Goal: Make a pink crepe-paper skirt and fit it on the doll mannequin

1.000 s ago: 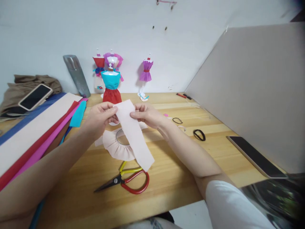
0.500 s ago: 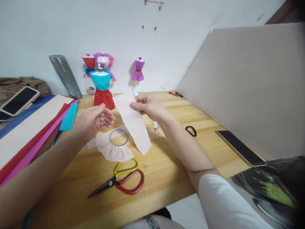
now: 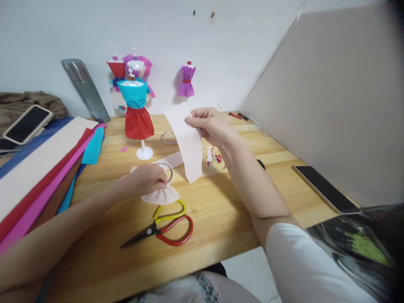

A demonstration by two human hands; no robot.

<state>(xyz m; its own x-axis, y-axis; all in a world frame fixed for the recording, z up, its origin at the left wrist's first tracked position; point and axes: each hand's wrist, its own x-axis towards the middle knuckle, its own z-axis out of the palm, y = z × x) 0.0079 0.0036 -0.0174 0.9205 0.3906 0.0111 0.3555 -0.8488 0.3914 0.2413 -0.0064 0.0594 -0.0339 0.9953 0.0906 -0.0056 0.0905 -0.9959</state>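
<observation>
My right hand [image 3: 205, 122] pinches a long strip of pale pink crepe paper [image 3: 191, 158] near its upper end, holding it up over the table. My left hand [image 3: 151, 179] is closed at the near side of a thin greyish ring [image 3: 172, 171], its fingertips over the rim. Under the ring lies a gathered pale pink paper piece [image 3: 162, 197], partly covered by the hand; whether the fingers also grip this paper is hidden. Scissors [image 3: 154, 229] with one yellow and one red handle lie just in front. Another pale strip [image 3: 173, 160] lies behind the ring.
Small dress forms stand at the back, one in a turquoise top and red skirt [image 3: 139, 122], one in purple [image 3: 187, 82]. Coloured paper strips [image 3: 41, 181] and a phone [image 3: 28, 124] lie left. A second phone [image 3: 326, 189] lies right, beside an upright panel [image 3: 331, 105].
My left hand has come down from the air onto the ring and gathered paper, its fingers closing. My right hand still holds the strip, now slightly farther right. The view has shifted a little.
</observation>
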